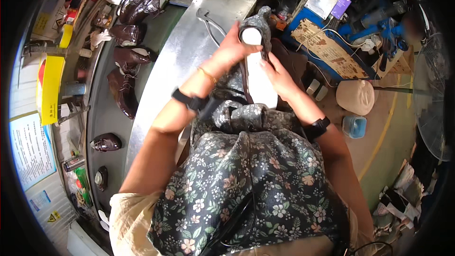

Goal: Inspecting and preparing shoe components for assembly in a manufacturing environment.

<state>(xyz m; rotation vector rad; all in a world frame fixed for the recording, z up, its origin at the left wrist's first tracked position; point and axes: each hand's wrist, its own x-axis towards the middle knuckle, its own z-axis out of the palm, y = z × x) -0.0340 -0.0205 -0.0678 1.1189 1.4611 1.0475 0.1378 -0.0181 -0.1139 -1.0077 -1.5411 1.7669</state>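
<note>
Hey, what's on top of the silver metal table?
A pincer-like metal tool lies on the metal table, its near ends apparently covered by your left hand. What's under your left arm can't be seen.

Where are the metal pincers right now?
In the head view's upper middle, the metal pincers lie on the silver tabletop, up and to the left of the person's left hand.

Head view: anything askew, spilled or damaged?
Yes: the blue-framed pale rectangular panel at upper right is blotched brown, perhaps peeling or stained; a loose heap of pale and dark scraps lies jumbled at lower right.
</note>
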